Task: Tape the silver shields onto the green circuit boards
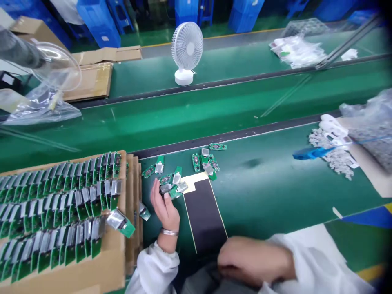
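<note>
My left hand [167,210], a bracelet at its wrist, is open beside a loose cluster of small green circuit boards. Its fingers are stretched out at the near side of a board with a silver part [177,176]; whether they touch it I cannot tell. Another board [144,211] lies to the left of this hand. My right hand [245,260] is curled closed at the table's near edge and slightly blurred; anything inside it is hidden. Between the hands lies a black rectangle [206,214] with a pale yellow border. More boards [196,162] lie beyond it.
Rows of boards stand upright in a cardboard tray [118,261] at left, one board [121,222] lying across its edge. A white fan [187,47] stands across the green channel. At right are small pale parts [335,161], a blue tool [309,153] and a plastic bag [372,126].
</note>
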Demonstrator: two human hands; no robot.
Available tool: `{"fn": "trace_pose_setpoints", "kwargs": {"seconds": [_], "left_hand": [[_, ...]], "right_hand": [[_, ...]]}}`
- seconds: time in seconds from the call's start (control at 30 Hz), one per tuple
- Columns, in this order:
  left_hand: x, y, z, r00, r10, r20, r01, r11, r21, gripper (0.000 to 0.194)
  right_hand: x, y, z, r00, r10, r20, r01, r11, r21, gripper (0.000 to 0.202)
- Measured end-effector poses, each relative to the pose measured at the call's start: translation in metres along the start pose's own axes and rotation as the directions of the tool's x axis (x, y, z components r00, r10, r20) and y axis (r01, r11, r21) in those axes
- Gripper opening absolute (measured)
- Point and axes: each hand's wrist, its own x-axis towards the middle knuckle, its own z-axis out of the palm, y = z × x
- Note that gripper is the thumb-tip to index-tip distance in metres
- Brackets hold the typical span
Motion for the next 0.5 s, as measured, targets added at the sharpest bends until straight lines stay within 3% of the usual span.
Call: {"fn": "trace_pose_setpoints", "kwargs": {"seconds": [0.03, 0.07, 0.1, 0.13, 0.17, 0.27, 0.33, 0.43, 0.5], "left_hand": [[0.000, 0.000, 0.000, 1.000, 0.006, 0.003, -0.006, 1.000, 0.005, 0.046], [0.000, 0.001, 0.000, 1.000, 0.016, 0.007, -0.016, 1.000, 0.009, 0.045], [0.000, 0.001, 0.000, 0.999, 0.030, 0.012, -0.031, 0.999, 0.014, 0.045], [0.001, 0.001, 0.000, 0.999, 0.048, 0.017, -0.048, 0.999, 0.017, 0.044], [0.001, 0.001, 0.000, 0.997, 0.069, 0.018, -0.069, 0.997, 0.018, 0.043], [0.003, 0.003, -0.001, 0.989, 0.146, 0.005, -0.146, 0.989, 0.018, 0.041], [0.002, 0.008, -0.007, 0.978, 0.210, -0.006, -0.210, 0.978, 0.018, 0.038], [-0.006, 0.028, -0.029, 0.950, 0.311, 0.028, -0.312, 0.950, 0.031, 0.033], [-0.013, 0.047, -0.053, 0.916, 0.386, 0.110, -0.392, 0.919, 0.037, 0.032]], "right_hand": [[0.008, 0.004, -0.018, 0.982, -0.131, 0.138, 0.119, 0.989, 0.092, 0.019], [0.020, 0.009, -0.034, 0.980, -0.157, 0.124, 0.143, 0.983, 0.112, 0.025], [0.036, 0.014, -0.046, 0.994, -0.109, -0.024, 0.110, 0.994, 0.017, 0.026], [0.055, 0.018, -0.054, 0.977, -0.084, -0.196, 0.053, 0.986, -0.157, 0.021], [0.075, 0.022, -0.059, 0.956, -0.127, -0.265, 0.035, 0.945, -0.326, 0.018], [0.127, 0.033, -0.056, 0.932, -0.235, -0.275, 0.096, 0.893, -0.441, 0.032], [0.147, 0.041, -0.053, 0.925, -0.284, -0.252, 0.139, 0.870, -0.473, 0.034], [0.156, 0.052, -0.057, 0.906, -0.330, -0.263, 0.167, 0.853, -0.494, 0.026], [0.156, 0.053, -0.065, 0.888, -0.332, -0.318, 0.143, 0.857, -0.495, 0.027]]}}
